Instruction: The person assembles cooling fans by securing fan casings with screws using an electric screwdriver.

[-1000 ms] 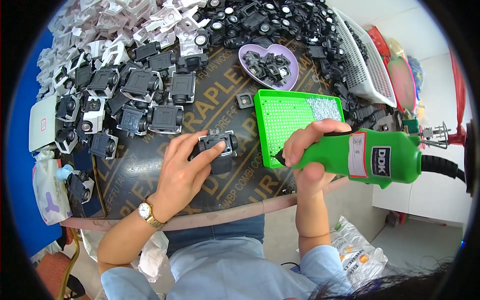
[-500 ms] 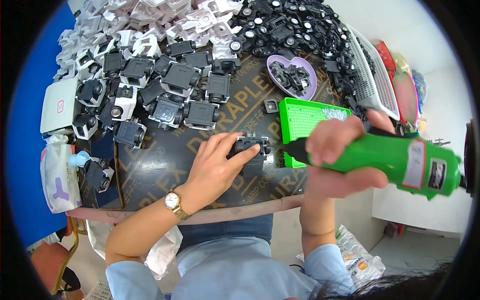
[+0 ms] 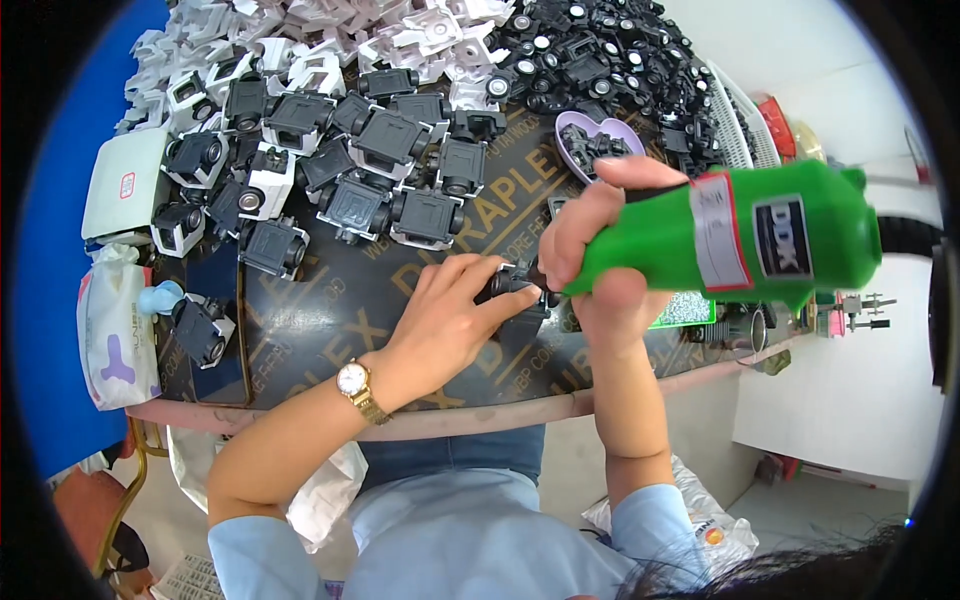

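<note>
On the table before me, my left hand [image 3: 440, 325] is closed on a small black toy car [image 3: 522, 325], thumb and fingers pinning it down. My right hand [image 3: 597, 255] wraps around the front of a green electric screwdriver [image 3: 730, 235], which lies nearly level. The screwdriver's dark nose meets the right side of the toy car, close to my left thumb. My right fingers and the toy hide the bit itself. Behind my right wrist, a green tray of small silver screws [image 3: 690, 310] is partly covered.
Assembled black-and-white toy cars [image 3: 390, 140] stand left of centre. White shells [image 3: 350, 30] and black wheeled chassis [image 3: 590, 60] heap at the back. A purple heart-shaped dish [image 3: 563, 145] holds black parts. A white basket [image 3: 765, 145] stands right; a tissue pack [image 3: 115, 340] lies left.
My right hand has brought the screwdriver leftward, from a gap beside the toy car up against it. My left hand still holds the toy in place. The view has shifted slightly.
</note>
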Tool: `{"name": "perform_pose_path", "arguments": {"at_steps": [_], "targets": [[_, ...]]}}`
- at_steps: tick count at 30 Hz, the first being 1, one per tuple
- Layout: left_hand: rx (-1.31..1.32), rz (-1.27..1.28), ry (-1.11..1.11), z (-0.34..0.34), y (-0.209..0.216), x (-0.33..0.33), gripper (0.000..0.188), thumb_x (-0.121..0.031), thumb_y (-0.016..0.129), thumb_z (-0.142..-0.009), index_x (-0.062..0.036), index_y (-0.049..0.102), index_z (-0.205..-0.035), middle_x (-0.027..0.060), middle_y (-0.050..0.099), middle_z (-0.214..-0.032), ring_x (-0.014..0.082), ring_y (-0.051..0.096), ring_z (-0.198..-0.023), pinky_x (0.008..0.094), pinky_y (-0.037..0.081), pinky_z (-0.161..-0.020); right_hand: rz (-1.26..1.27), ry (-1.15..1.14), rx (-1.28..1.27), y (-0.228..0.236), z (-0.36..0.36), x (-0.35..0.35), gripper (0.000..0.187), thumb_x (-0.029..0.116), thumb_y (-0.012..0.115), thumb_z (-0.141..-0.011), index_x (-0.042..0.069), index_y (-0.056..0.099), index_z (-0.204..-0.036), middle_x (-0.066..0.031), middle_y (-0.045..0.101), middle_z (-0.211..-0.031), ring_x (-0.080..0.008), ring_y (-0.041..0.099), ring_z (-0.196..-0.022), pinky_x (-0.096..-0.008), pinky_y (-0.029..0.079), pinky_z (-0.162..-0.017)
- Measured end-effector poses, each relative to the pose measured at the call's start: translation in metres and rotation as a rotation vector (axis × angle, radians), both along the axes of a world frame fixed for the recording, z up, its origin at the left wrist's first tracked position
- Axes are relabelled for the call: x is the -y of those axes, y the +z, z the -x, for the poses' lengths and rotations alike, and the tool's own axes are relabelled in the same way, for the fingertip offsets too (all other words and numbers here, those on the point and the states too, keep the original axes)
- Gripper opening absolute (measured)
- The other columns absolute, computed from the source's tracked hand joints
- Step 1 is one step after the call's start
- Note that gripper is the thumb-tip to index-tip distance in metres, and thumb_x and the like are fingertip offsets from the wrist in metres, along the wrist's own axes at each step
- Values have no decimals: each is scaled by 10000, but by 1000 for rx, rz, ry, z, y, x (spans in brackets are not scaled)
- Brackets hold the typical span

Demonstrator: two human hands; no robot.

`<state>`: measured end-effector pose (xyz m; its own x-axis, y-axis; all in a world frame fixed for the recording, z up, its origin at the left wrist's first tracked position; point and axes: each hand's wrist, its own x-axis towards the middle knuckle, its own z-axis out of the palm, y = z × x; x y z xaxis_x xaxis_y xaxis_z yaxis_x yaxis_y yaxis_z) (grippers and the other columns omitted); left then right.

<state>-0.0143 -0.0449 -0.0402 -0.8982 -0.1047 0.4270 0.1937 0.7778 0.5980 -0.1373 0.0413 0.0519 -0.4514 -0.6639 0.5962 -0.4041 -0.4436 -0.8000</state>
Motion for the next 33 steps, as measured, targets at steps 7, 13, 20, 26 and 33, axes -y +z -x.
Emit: {"name": "perform_pose_path", "arguments": {"at_steps": [7, 13, 20, 26, 33], "targets": [[67, 37, -84, 6, 3, 5, 501, 15, 521, -742, -214, 598, -1181, 122, 511, -1135, 240, 513, -875, 345, 371, -738, 4, 80, 145, -8, 7, 15, 654, 382, 768, -724, -45, 442, -1097, -35, 477, -568, -103, 443, -443, -227, 373, -407], [63, 137, -68, 4, -3, 3, 529, 1, 497, -757, -235, 559, -1227, 134, 503, -1091, 231, 546, -738, 328, 378, -677, -19, 51, 94, -11, 1, 11, 431, 120, 686, -752, -51, 458, -1074, -42, 467, -572, -112, 444, -444, -237, 379, -413], [149, 104, -140, 2, 4, 4, 509, -1, 507, -754, -212, 562, -1214, 138, 516, -1092, 234, 550, -816, 339, 391, -685, -65, -147, 201, -12, -5, 9, 354, 9, 773, -668, -13, 574, -958, -10, 587, -677, -87, 564, -663, -239, 469, -623], [25, 22, -178, 7, -4, 3, 427, -15, 548, -743, -172, 582, -1139, 134, 517, -1136, 254, 534, -900, 355, 378, -707, -52, -357, -45, -15, -16, 16, 373, -10, 739, -724, -29, 538, -1036, 5, 546, -683, -57, 508, -586, -199, 412, -530], [41, -7, -178, 6, -4, 5, 305, -41, 611, -717, -129, 601, -1009, 113, 526, -1097, 275, 522, -845, 379, 377, -682, -6, -439, 65, -9, -27, 22, 386, 56, 768, -722, 31, 472, -969, 1, 555, -725, -51, 530, -646, -210, 447, -569]]}}
